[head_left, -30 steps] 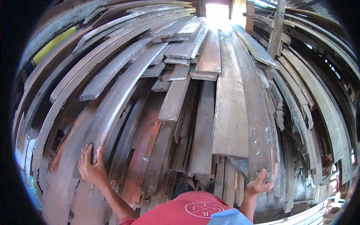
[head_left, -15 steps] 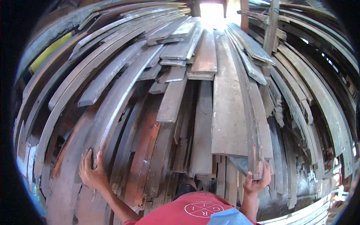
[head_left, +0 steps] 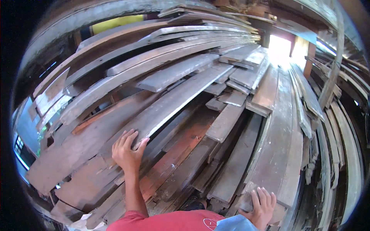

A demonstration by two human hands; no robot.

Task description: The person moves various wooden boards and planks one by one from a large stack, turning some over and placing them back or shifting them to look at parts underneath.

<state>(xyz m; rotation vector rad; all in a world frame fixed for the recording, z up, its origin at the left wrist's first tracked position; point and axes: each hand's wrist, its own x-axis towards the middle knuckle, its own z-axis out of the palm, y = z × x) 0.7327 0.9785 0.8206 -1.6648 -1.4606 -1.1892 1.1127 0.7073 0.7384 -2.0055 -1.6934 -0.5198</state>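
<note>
My left hand (head_left: 129,152) is closed around the near end of a long grey plank (head_left: 173,104) with a pale, worn edge. Its fingers lie over the top and its thumb presses at the side. Over at the lower right, my right hand (head_left: 262,208) rests with fingers stretched out and spread beside the end of a wide weathered board (head_left: 273,165). A small block-like wood end (head_left: 245,202) shows just left of that hand. Part of the right palm is hidden by a blue cloth (head_left: 236,224) at my chest.
Stacked planks fan out across the view, among them a reddish-painted board (head_left: 173,165) between my hands. Broad brown boards (head_left: 54,161) lie at the left. An upright post (head_left: 333,73) stands at the right, and a bright opening (head_left: 280,48) lies at the far end.
The view has swung left, so the stacks appear farther right. My right hand has gone from gripping a narrow board's end to lying spread out. My left hand stays at its plank's end.
</note>
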